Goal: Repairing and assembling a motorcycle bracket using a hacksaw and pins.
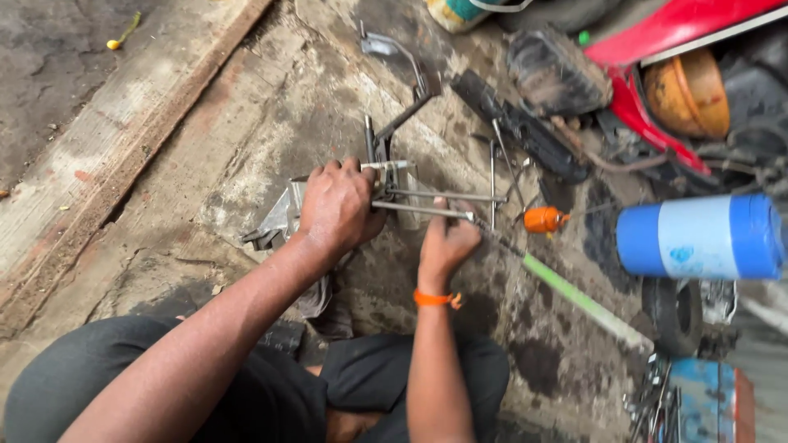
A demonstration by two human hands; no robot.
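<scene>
My left hand (335, 205) presses down on a bunch of thin metal rods (435, 197) and a small metal bracket lying on the oily concrete floor. My right hand (447, 244), with an orange band at the wrist, is closed around the near end of a long tool with a green handle (574, 297), its dark tip meeting the rod ends. A black metal frame part (394, 123) stands just beyond the left hand. My knees in dark trousers fill the bottom of the view.
A blue and white cylinder (698, 236) lies at the right. An orange-handled screwdriver (545, 219) rests near the rods. Red motorcycle bodywork (657, 41) and dark engine parts crowd the upper right. A blue toolbox (698, 398) sits at lower right. A concrete kerb runs along the left.
</scene>
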